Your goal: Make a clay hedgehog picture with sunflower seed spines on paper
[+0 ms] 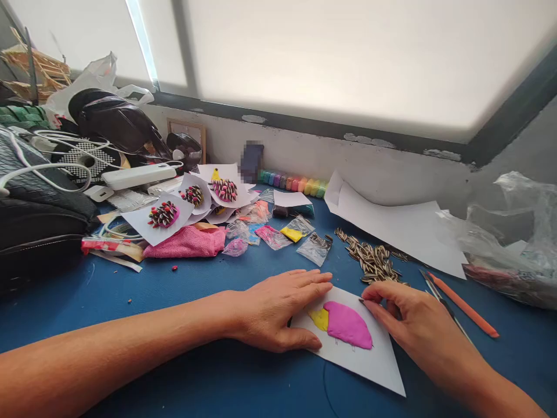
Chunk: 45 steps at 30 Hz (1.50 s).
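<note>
My left hand (285, 310) lies flat on the left part of a white sheet of paper (369, 368), fingers stretched out and thumb apart. On that sheet, a flattened purple clay body (350, 326) joins a yellow clay head (319, 319), with small drawn legs below. Above the sheet's right side, my right hand (409, 316) pinches a small dark sunflower seed (362, 301) between thumb and forefinger; only its tip shows. A pile of striped sunflower seeds (374, 260) lies just beyond my right hand.
An orange pencil (463, 305) and a pen (439, 293) lie right of my hand. Bagged clay (293, 229), a pink cloth (187, 241) and finished seed hedgehogs (164, 215) are farther back. A black bag (43, 215) stands left, a clear plastic bag (517, 249) right.
</note>
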### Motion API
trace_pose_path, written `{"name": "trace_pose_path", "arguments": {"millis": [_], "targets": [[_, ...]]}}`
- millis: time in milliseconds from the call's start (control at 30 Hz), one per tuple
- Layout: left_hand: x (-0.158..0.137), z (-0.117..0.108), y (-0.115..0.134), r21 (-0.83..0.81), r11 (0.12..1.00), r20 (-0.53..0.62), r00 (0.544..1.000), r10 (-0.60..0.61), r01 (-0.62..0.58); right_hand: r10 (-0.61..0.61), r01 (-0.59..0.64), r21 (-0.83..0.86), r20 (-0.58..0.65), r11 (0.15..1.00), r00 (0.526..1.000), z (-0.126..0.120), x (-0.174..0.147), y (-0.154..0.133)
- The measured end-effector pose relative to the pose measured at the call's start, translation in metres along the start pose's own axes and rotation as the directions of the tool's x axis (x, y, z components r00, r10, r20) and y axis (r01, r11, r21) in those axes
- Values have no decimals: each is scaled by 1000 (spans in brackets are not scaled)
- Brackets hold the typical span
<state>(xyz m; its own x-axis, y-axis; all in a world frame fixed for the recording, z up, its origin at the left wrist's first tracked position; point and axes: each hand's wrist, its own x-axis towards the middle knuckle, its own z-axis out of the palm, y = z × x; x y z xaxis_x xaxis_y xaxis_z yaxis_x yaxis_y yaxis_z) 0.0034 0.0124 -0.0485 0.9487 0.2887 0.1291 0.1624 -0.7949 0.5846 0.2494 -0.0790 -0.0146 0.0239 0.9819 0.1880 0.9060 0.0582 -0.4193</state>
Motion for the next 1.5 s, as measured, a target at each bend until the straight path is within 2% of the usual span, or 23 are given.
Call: {"name": "trace_pose_path", "arguments": {"millis": [67, 233, 400, 667, 967, 1167, 1500], "targets": [[0, 0, -1, 17, 1000, -3, 1000, -7, 7, -20, 20, 27, -12, 999, 1000, -1, 1, -4], [0, 1, -1, 50, 999, -14, 1000, 6, -5, -48, 45, 229, 7, 972, 999, 8, -2, -17], [0, 2, -2, 46, 999, -47, 999, 25, -22, -37, 28, 294, 26, 955, 999, 22, -11, -11], [-1, 6, -5, 50, 997, -77, 996, 55, -51, -121, 112, 293, 14, 950, 993, 30, -8, -15], [-3, 4, -2, 43, 996, -104, 991, 80, -75, -185, 197, 236, -73, 951, 980, 30, -7, -24], [-2, 3, -2, 37, 996, -101, 991, 89, -85, -246, 246, 180, -18, 952, 969, 32, -7, -18], [-4, 3, 2, 104, 989, -67, 991, 117, -110, -267, 266, 106, -2, 958, 964, 31, -8, -18]]}}
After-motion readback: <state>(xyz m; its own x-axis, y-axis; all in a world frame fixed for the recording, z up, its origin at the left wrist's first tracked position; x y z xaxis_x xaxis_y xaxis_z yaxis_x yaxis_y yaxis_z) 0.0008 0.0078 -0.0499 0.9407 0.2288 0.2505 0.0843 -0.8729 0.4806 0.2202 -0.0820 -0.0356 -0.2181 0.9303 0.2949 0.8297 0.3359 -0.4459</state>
